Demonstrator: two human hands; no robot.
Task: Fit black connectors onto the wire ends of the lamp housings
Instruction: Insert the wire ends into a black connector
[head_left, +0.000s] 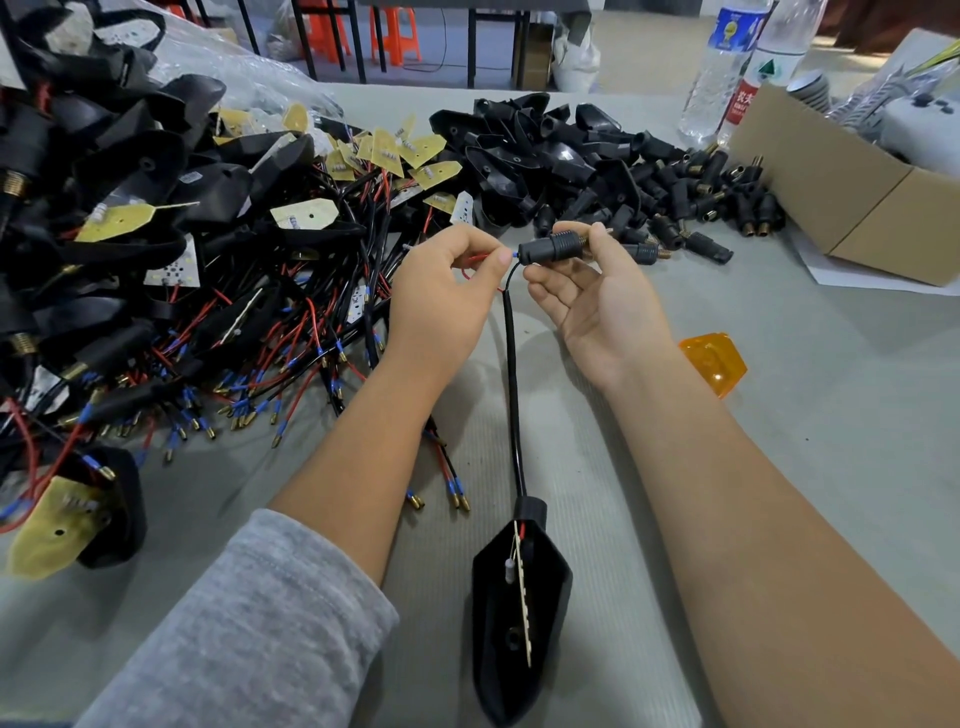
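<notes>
At the far left a big heap of wired lamp housings (130, 218) is lying on the grey table (779, 415), black shells tangled with yellow circuit boards (306, 213) and red and black leads ending in blue-sleeved brass tips (239, 410); no writing on them is reading clearly. A grey sleeve (249, 623) is covering the left forearm. The left hand (447, 291) is curling closed, thumb and forefinger pinching the red wire (475, 258) right at its blue-sleeved end, which is sitting at the mouth of the black connector (553, 247). From there a black cable (513, 395) is running down toward the viewer to one lamp housing (519, 597), which is lying open side up between the two forearms with its board standing on edge inside. The right hand (597, 301) is holding the connector between thumb and fingertips, palm turned up and the lower fingers relaxed. Beyond the hands a pile of empty black shells and loose connectors (613, 171) is spreading across the table. An orange lens (714, 361) is lying just right of the right wrist. Further right two clear bottles are standing: one with a blue label (730, 57), its print too small to read, and one with a red and white label (753, 88) showing Chinese characters I cannot make out fully. A cardboard box (852, 192) is sitting at the far right.
</notes>
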